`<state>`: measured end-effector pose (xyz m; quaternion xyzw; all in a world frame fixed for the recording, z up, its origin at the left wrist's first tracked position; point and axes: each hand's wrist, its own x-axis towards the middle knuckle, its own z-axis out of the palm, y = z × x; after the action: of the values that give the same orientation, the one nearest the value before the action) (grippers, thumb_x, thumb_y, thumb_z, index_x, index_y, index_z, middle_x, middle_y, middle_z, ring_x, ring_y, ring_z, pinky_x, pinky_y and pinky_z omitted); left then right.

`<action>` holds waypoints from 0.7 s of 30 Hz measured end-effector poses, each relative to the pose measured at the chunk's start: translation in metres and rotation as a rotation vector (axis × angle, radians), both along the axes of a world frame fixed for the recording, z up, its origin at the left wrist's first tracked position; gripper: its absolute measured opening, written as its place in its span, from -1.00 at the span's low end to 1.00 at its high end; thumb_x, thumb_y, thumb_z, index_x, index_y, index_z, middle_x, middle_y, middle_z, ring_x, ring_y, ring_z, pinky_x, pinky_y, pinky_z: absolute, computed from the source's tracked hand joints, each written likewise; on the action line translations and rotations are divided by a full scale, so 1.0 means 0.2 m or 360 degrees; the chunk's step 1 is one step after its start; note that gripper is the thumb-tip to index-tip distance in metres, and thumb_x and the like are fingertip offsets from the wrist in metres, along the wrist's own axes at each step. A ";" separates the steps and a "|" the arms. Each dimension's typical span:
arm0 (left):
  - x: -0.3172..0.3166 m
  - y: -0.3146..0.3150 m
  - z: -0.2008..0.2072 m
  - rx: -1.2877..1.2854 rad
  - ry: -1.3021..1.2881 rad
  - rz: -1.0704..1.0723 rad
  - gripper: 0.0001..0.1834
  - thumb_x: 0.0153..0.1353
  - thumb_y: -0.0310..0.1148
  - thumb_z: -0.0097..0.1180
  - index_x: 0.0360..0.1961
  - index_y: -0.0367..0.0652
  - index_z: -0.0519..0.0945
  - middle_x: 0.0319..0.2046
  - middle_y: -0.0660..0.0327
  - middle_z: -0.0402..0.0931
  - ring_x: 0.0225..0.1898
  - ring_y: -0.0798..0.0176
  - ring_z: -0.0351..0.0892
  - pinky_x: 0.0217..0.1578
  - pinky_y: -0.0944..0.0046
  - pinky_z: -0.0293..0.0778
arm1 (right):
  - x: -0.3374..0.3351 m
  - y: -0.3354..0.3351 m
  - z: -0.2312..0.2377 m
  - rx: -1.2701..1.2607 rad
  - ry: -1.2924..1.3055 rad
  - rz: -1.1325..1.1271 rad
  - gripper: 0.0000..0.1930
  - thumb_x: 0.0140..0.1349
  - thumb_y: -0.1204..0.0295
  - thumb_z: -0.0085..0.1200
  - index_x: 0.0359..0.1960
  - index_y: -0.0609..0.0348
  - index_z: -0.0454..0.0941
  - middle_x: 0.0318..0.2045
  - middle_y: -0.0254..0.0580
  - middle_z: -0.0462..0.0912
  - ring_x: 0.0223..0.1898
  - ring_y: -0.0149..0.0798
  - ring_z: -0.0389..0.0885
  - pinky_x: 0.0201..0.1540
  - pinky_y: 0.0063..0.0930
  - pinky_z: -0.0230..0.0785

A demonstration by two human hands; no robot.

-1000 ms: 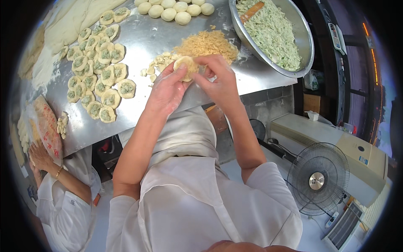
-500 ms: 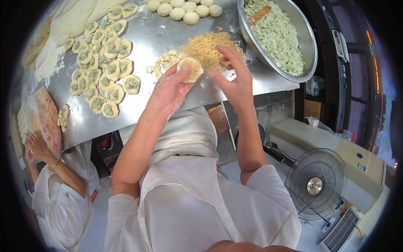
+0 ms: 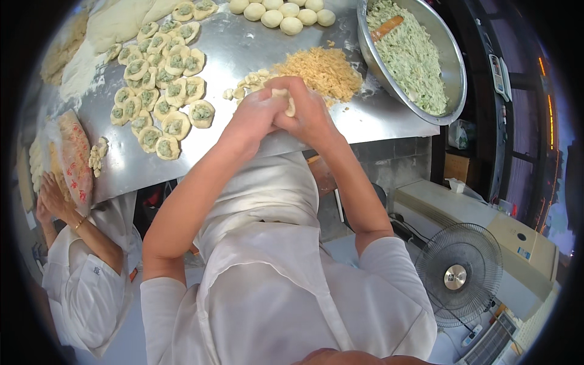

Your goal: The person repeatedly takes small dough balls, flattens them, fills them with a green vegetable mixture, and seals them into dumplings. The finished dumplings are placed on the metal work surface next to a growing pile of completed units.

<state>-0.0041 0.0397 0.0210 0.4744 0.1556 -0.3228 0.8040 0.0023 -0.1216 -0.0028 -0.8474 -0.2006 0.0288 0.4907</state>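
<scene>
Both my hands meet above the near edge of the steel table. A piece of pale dough (image 3: pixel 285 99) is between them, folded and mostly hidden by fingers. My left hand (image 3: pixel 258 117) wraps it from the left, and my right hand (image 3: pixel 307 114) closes over it from the right with fingers bent. Just beyond lies a loose heap of yellow, crumbly filling (image 3: pixel 323 72). Beside the heap, partly behind my hands, are small bits of dough (image 3: pixel 254 79). To the left, many open dough rounds (image 3: pixel 175 125) carry dabs of greenish filling.
A large steel bowl (image 3: pixel 455 110) of shredded green-white filling, with a wooden handle (image 3: pixel 387 28) in it, stands at right. Dough balls (image 3: pixel 291 25) sit at the back. Left are a dough sheet (image 3: pixel 125 25), a co-worker's hands (image 3: pixel 56 196) and a patterned bag (image 3: pixel 74 158); a fan (image 3: pixel 456 277) stands lower right.
My right hand has come left from the crumbly filling and closed with my left hand around the dough. The dough, a flat open round before, is now folded between them.
</scene>
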 end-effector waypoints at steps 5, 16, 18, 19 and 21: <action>0.00 0.14 0.13 -0.0640 0.0338 0.0020 -0.76 0.53 -0.36 -0.09 0.07 -0.28 0.41 -0.10 0.07 0.54 -0.01 0.12 0.64 0.24 0.02 0.55 | -0.03 0.04 -0.02 0.0775 0.0477 -0.0009 -0.37 0.18 0.34 0.34 0.26 0.19 0.36 0.12 -0.04 0.62 0.16 -0.10 0.58 0.19 -0.24 0.42; -0.10 0.10 -0.02 -0.0148 0.0140 0.0114 -0.64 0.50 -0.28 0.03 0.15 -0.33 0.45 -0.02 0.15 0.56 0.01 0.30 0.61 0.08 0.26 0.57 | -0.07 0.10 0.06 -0.0097 0.0127 -0.0033 -0.38 0.00 0.40 0.43 0.14 0.12 0.48 -0.02 -0.05 0.65 0.00 0.02 0.64 -0.01 -0.19 0.53; -0.10 0.10 -0.04 0.0007 0.0095 0.0021 -0.67 0.47 -0.30 0.06 0.12 -0.31 0.46 -0.07 0.18 0.56 -0.01 0.34 0.59 0.09 0.28 0.55 | -0.06 0.10 0.03 -0.0167 -0.0051 0.0021 -0.46 0.00 0.40 0.40 0.05 0.14 0.48 -0.11 -0.06 0.67 -0.07 0.08 0.65 -0.06 -0.16 0.52; -0.09 0.11 -0.05 0.0052 0.0079 -0.0012 -0.68 0.45 -0.31 0.07 0.09 -0.30 0.47 -0.09 0.20 0.56 -0.01 0.36 0.59 0.09 0.28 0.54 | -0.06 0.11 0.01 -0.0159 -0.0134 0.0058 -0.49 0.00 0.41 0.38 0.01 0.15 0.47 -0.12 -0.06 0.68 -0.09 0.08 0.66 -0.06 -0.16 0.52; -0.10 0.12 -0.05 0.0072 0.0074 -0.0036 -0.72 0.43 -0.34 0.07 0.06 -0.28 0.48 -0.11 0.21 0.56 -0.02 0.36 0.59 0.10 0.26 0.53 | -0.06 0.12 -0.01 -0.0133 -0.0196 0.0110 -0.54 0.03 0.43 0.34 -0.02 0.16 0.46 -0.11 -0.07 0.69 -0.08 0.07 0.67 -0.05 -0.16 0.52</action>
<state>-0.0233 0.0646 0.0104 0.4865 0.1763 -0.3392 0.7856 -0.0090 -0.0972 -0.0039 -0.8599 -0.2581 0.0018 0.4404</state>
